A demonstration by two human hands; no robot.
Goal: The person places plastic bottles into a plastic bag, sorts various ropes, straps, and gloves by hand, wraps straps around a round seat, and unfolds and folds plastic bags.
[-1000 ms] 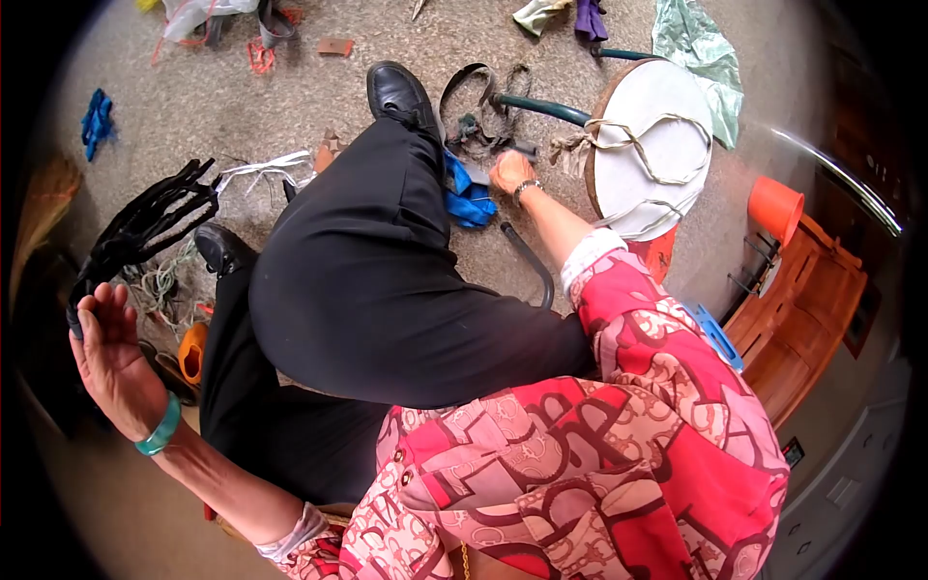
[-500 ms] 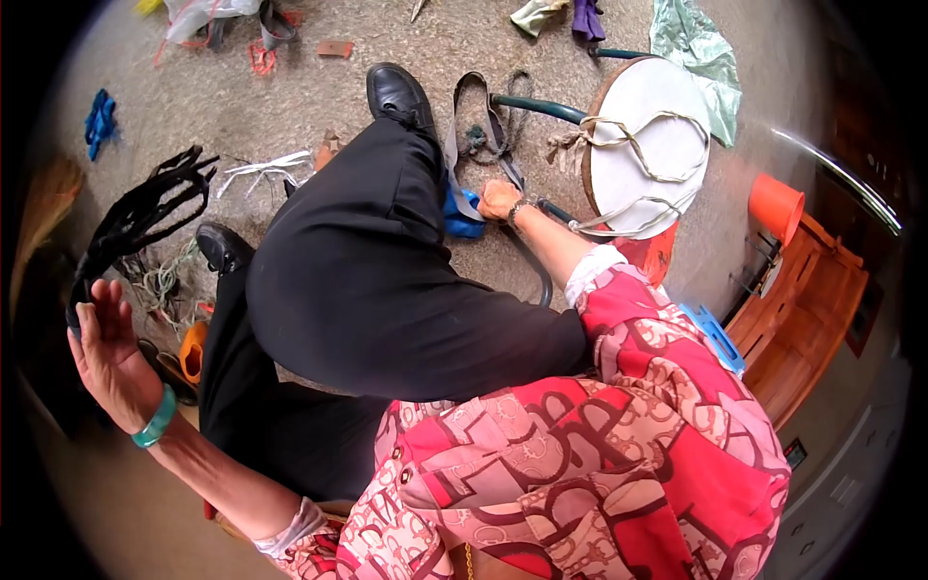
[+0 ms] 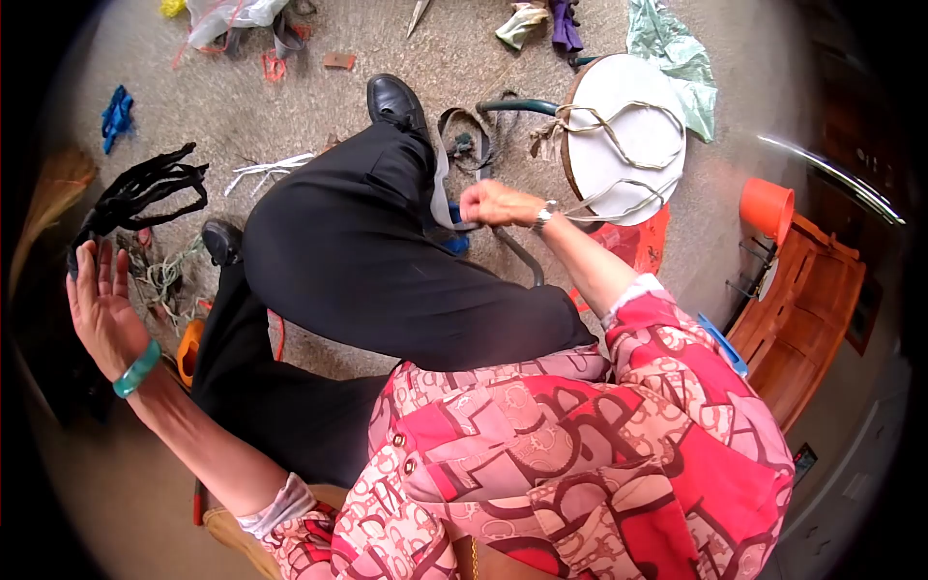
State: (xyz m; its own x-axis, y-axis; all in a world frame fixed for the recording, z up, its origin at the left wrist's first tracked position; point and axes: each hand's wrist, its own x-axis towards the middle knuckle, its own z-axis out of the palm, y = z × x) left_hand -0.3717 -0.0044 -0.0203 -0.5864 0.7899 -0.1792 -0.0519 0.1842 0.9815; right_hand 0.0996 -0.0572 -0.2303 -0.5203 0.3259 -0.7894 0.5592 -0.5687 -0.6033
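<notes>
My left hand (image 3: 102, 304), with a green bangle at its wrist, is raised at the left, palm towards me and fingers mostly straight. A bundle of black cloth strips (image 3: 145, 193) runs up from its thumb side, the lower end partly hidden by the hand. My right hand (image 3: 500, 204), wearing a metal watch, is beside my knee with its fingers curled and slightly blurred. Close by are a looped grey strap (image 3: 441, 184) and a piece of blue material (image 3: 452, 243). Whatever those fingers pinch, if anything, is hidden.
A stool with a round white seat (image 3: 633, 145) and loose cord across it stands at the right. Beyond are an orange-red bucket (image 3: 768, 210) and a wooden bench (image 3: 807, 309). White strips (image 3: 271, 170), scissors-like metal blades (image 3: 418, 17) and scraps lie on the floor.
My right hand has lifted off the grey strap and blue material, and its fingers now show blur. My left hand has moved up and slightly left, along with the black strips.
</notes>
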